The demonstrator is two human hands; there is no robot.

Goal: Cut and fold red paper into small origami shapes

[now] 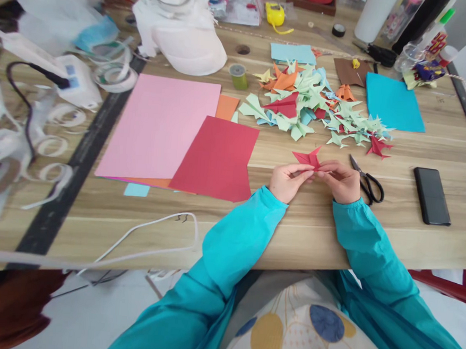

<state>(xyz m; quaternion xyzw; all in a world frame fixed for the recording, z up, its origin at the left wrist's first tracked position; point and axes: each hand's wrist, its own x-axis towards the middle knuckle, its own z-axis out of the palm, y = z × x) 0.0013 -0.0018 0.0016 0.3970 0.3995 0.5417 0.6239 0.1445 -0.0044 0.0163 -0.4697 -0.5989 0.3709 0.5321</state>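
Note:
A small red folded paper figure [308,158] with pointed tips is pinched between my two hands, above the wooden table. My left hand [287,179] grips its lower left part with thumb and fingertips. From the other side, my right hand [341,181] pinches the lower right part; the fingertips of both hands nearly meet, hiding the bottom of the figure. Black-handled scissors [370,185] lie just right of my right hand. Beyond my hands spreads a pile of folded paper figures [306,97] in green, red, orange and blue.
Left of my hands lie a red paper sheet [218,160] and a large pink sheet [168,122]. A black phone [432,196] rests at the right, and blue paper [395,103] behind it. A white cable [141,226] curls near the front edge. A yellow tape measure [275,15] sits at the back.

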